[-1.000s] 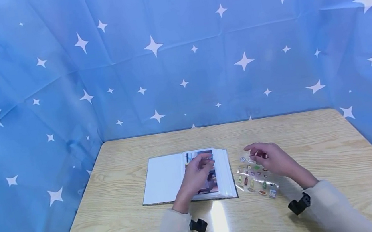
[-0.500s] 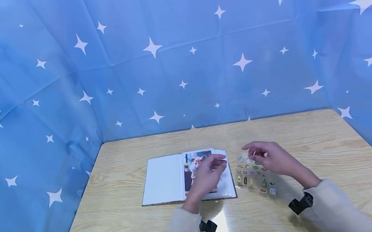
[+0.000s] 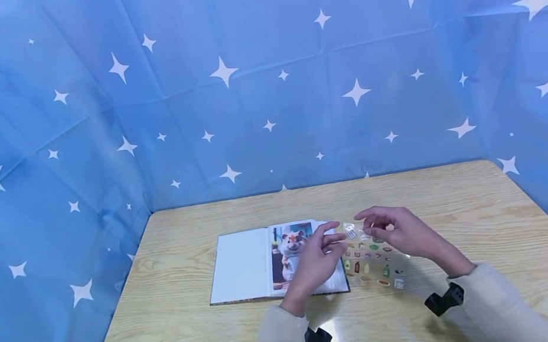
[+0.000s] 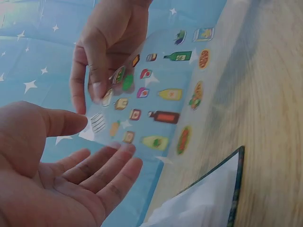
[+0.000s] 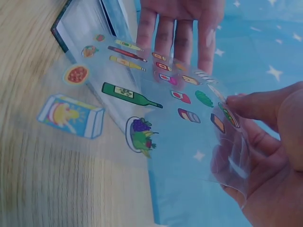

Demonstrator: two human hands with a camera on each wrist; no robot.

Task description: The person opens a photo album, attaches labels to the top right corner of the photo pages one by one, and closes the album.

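Observation:
A clear sticker sheet (image 3: 372,257) printed with small food and bottle stickers is tilted up off the wooden table (image 3: 198,338). My right hand (image 3: 370,225) pinches its raised far edge between thumb and fingers (image 5: 236,106). My left hand (image 3: 339,237) is spread flat with straight fingers beside that sheet (image 4: 156,99). Its thumb (image 4: 66,124) is at the sheet's corner and its fingers (image 4: 118,163) lie just under the edge. An open photo album (image 3: 246,265) lies left of the hands, showing a hamster photo (image 3: 291,243).
Blue cloth with white stars (image 3: 259,77) walls in the table at the back and both sides. The album's blank left page (image 3: 237,263) faces up. A glare patch (image 3: 326,330) sits on the table near its front edge.
My left hand has moved right, off the album page to the sheet's edge, uncovering the hamster photo. My right hand has kept its pinch and raised the sheet slightly.

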